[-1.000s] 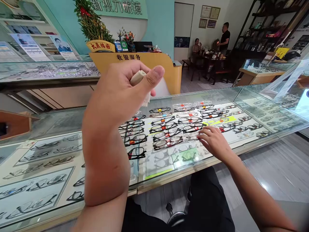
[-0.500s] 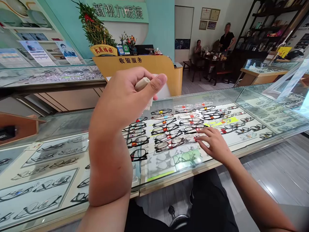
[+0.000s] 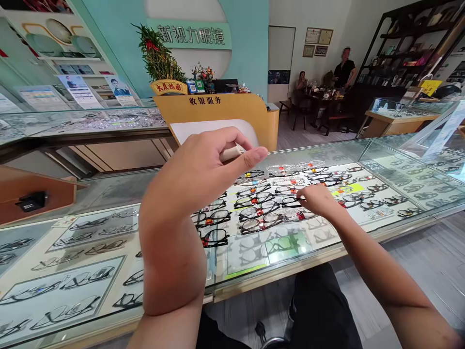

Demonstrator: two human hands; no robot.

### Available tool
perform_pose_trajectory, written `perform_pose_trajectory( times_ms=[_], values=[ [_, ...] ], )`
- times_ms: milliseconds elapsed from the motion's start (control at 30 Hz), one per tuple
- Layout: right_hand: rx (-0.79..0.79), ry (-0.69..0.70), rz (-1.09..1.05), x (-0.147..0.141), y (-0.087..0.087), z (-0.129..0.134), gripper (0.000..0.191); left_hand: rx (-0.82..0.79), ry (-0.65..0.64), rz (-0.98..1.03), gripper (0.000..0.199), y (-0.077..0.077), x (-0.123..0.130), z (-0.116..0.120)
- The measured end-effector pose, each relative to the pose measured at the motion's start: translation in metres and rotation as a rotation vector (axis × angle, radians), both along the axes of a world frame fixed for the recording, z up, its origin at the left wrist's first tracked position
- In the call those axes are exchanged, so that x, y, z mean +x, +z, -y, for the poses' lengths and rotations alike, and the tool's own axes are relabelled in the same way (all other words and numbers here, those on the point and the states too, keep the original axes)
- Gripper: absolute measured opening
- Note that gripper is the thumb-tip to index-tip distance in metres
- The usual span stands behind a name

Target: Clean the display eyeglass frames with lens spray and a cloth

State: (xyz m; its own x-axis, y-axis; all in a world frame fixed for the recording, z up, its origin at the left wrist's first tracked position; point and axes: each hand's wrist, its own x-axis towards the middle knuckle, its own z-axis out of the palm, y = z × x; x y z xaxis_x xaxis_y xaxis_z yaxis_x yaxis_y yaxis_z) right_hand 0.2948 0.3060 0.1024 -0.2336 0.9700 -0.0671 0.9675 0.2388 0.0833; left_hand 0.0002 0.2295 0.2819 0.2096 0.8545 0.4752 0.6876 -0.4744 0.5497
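My left hand (image 3: 210,165) is raised over the glass counter, its fingers closed round a crumpled off-white cloth (image 3: 232,153); most of the cloth is hidden in the palm. My right hand (image 3: 317,199) is low over the rows of spectacles, thumb and fingers pinched at the right end of a pair of black-framed eyeglasses (image 3: 289,200). Part of that pair is covered by the fingers. Just in front of it lies a clear-framed pair (image 3: 298,215) with a red tag. Several dark-framed pairs (image 3: 259,223) with coloured tags stand in columns to the left.
More eyeglasses (image 3: 79,278) lie inside the glass display case at left. A wooden cashier desk (image 3: 218,111) stands beyond the counter. Two people (image 3: 344,70) are at a dark table in the back. A stool's metal rim (image 3: 274,341) shows below the counter.
My right hand has shifted from the clear-framed pair to the black-framed pair behind it, its fingers now pinched. My left hand still holds the cloth and sits lower and further right in view.
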Motion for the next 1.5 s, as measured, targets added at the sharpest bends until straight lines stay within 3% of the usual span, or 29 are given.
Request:
perform_pose_trajectory(
  times_ms=[100,233,367,567,733,933,1167,1400,1500],
  values=[
    [0.017,-0.030,-0.050,0.007,0.020,0.006,0.027,-0.055,0.001,-0.095,0.042,0.003,-0.003,0.002],
    [0.201,-0.011,-0.354,0.007,0.067,0.019,0.021,-0.076,0.051,-0.056,0.042,0.006,-0.006,0.002],
    [0.442,0.211,-0.740,-0.020,0.110,0.027,0.018,-0.110,0.121,0.039,0.042,0.007,-0.010,0.000],
    [0.598,0.545,-0.946,-0.073,0.149,0.022,0.018,0.011,0.156,0.168,0.040,0.004,-0.014,-0.003],
    [0.588,0.638,-0.996,-0.092,0.154,0.016,0.020,0.045,0.152,0.203,0.039,0.001,-0.015,-0.009],
    [0.551,0.689,-0.953,-0.087,0.149,0.011,0.030,0.033,0.120,0.167,0.031,-0.005,-0.010,-0.023],
    [0.502,0.743,-0.959,-0.085,0.152,0.010,0.033,0.065,0.001,0.291,0.016,-0.013,-0.002,-0.042],
    [0.429,0.714,-1.294,-0.085,0.153,0.005,0.008,0.112,-0.049,0.407,0.027,-0.020,0.005,-0.052],
    [0.341,0.633,-1.415,-0.085,0.152,-0.001,0.016,0.121,-0.084,0.403,0.025,-0.020,0.009,-0.050]
  ],
)
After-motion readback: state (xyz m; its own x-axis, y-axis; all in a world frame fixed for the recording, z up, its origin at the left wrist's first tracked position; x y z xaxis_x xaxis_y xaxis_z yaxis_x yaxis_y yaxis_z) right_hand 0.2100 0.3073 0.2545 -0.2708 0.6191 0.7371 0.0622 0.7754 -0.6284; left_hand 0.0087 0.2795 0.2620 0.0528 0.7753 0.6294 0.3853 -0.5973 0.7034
